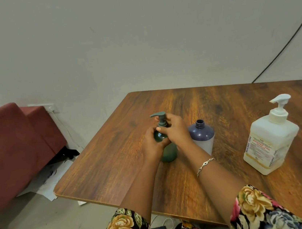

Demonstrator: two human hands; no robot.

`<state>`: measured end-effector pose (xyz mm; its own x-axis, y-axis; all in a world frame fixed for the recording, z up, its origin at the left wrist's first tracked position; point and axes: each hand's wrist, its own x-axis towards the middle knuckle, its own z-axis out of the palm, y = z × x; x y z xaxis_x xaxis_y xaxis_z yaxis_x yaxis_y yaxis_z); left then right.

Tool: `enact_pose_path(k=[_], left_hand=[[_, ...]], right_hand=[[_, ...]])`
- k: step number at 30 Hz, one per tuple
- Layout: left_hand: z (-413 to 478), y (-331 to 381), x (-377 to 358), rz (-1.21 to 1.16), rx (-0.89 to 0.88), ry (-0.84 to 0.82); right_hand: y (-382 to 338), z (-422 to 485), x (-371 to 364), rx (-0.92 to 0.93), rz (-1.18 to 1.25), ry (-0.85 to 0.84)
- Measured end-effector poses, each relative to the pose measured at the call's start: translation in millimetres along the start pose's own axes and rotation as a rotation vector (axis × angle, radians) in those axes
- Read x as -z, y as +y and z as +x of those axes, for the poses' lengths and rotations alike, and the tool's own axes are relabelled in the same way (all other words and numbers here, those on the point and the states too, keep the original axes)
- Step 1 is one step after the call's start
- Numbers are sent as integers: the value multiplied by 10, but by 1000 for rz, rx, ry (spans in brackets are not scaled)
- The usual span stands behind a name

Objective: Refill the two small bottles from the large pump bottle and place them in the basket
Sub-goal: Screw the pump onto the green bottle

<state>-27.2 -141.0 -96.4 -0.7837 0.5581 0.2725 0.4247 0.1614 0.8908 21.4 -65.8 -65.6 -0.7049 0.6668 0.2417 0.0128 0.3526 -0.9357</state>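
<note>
Green bottle point(168, 154) stood upright near the middle of the table point(113, 157), straight ahead and held in both hands, as I watched on the remote head-camera feed. My left hand point(153, 142) gripped its shoulder from the left, fingers curled round the body. My right hand point(174, 128) was wrapped round the collar below the pump head point(158, 115), thumb across the front.

The bottle's long axis ran vertical, with the spout pointing left, away from the other bottles. I judged the step in hand to be turning that collar, but I could not tell whether it was coming off or going on.

Just to the right, beside my right forearm, stood the blue bottle point(202, 136), upright with its neck uncapped. The large pump bottle point(269, 138) stood well apart, farther right, its white nozzle aimed left toward the two small ones. It lay on my right hand's side, so that hand was the nearer. By my reckoning, filling would mean carrying a small bottle rightward under that nozzle.

No basket was in view. Blur softened both hands, so finger placement on the collar was uncertain.
</note>
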Motion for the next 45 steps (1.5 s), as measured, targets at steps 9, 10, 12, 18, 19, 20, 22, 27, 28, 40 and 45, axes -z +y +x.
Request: enact_pose_path(k=[9, 10, 12, 18, 19, 20, 22, 27, 28, 40, 45], left_hand=[[-19, 33, -16, 59, -2, 32], [-28, 35, -18, 75, -3, 45], [-48, 39, -23, 91, 1, 72], [-64, 61, -7, 90, -11, 59], [-64, 62, -6, 90, -13, 55], [-66, 65, -3, 89, -12, 54], [-65, 70, -2, 83, -6, 58], [-73, 70, -4, 64, 8, 56], [-70, 72, -1, 64, 10, 57], [-73, 82, -25, 39, 19, 53], [-84, 79, -23, 63, 8, 73]], right_hand=[[11, -41, -88, 35, 4, 182], [15, -63, -107, 67, -82, 220], [12, -108, -132, 117, -233, 278], [-28, -145, -98, 63, -179, 190], [-36, -143, -89, 40, -152, 154], [-41, -141, -80, 25, -143, 124], [-46, -121, -65, 22, -158, 99], [-27, -52, -70, 40, -181, 150], [-18, -39, -84, 42, -238, 171], [-22, -33, 4, 24, -94, 49], [-5, -3, -87, 33, -268, 161]])
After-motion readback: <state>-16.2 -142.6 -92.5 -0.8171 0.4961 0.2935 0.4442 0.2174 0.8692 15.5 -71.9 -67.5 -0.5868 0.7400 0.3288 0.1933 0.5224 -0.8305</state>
